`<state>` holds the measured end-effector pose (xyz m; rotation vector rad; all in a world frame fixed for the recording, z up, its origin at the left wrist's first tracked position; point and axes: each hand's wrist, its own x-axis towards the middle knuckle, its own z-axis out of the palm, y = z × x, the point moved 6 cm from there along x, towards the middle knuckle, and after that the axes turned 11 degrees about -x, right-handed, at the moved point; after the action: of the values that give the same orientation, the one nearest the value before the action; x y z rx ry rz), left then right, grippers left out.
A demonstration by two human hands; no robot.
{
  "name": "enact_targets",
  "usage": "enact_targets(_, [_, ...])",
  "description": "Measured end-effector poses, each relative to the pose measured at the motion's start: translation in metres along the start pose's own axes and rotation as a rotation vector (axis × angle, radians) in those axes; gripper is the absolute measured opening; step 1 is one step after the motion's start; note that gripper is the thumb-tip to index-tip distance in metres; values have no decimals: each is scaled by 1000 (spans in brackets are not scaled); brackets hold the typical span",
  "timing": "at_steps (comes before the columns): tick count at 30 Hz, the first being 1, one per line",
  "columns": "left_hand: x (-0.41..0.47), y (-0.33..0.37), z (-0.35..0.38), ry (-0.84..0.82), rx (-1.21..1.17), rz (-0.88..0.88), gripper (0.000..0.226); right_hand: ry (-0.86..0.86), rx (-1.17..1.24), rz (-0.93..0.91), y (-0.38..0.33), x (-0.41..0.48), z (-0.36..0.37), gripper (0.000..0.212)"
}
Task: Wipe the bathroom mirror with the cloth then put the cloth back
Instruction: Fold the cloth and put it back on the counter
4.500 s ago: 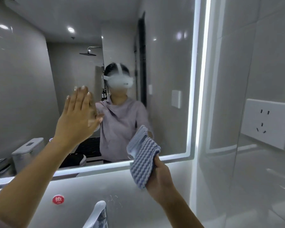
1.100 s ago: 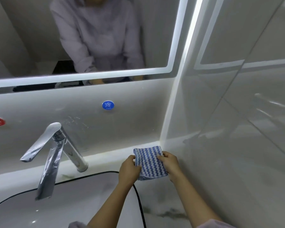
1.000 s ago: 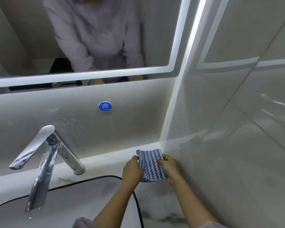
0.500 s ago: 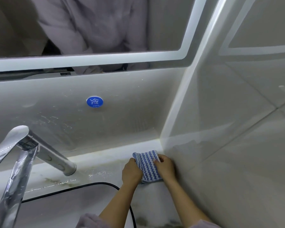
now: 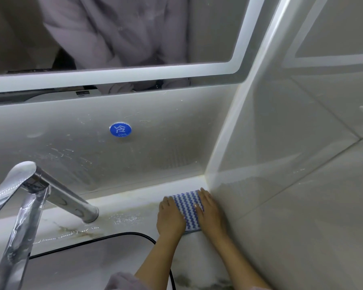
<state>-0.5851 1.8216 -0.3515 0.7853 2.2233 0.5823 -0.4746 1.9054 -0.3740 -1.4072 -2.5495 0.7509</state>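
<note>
A lilac sleeve [image 5: 122, 281] and two bare forearms reach in over the dark-rimmed basin [image 5: 92, 241], which sits in front of the faucet [image 5: 50, 191]. To the right of the faucet's base, both hands lie flat on the folded blue-and-white striped cloth [image 5: 187, 208]. The left hand [image 5: 170, 218] covers its left edge and the right hand [image 5: 211, 214] its right edge. Their fingers are straight and spread over the fabric, pressing it down rather than pinching it.

The cloth rests on the marble countertop [image 5: 130, 208], farther right of the faucet than anything else, tucked into the corner where the side wall [image 5: 302, 164] meets the backsplash. Water droplets glint on the stone between the faucet's base and the cloth.

Behind and above the faucet, a round blue sticker [image 5: 120, 129] marks the backsplash. Higher up, the lit-edged mirror [image 5: 208, 28] reflects the person's torso.

With the cloth laid flat here, the put-back step looks all but finished. The cloth appears soft, light and limp. It would likely sag and unfold if lifted by one corner, so the surest hold is a pinch on the folded edge nearest the person, or on both short sides at once.
</note>
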Motion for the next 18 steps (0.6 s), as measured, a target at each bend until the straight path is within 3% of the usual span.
enact_targets(5, [0, -2, 18, -169, 206, 56, 71, -132, -218, -174, 4, 1, 18, 58])
enact_targets(18, [-1, -14, 32, -358, 345, -30, 69, -316, -276, -89, 8, 0, 29, 56])
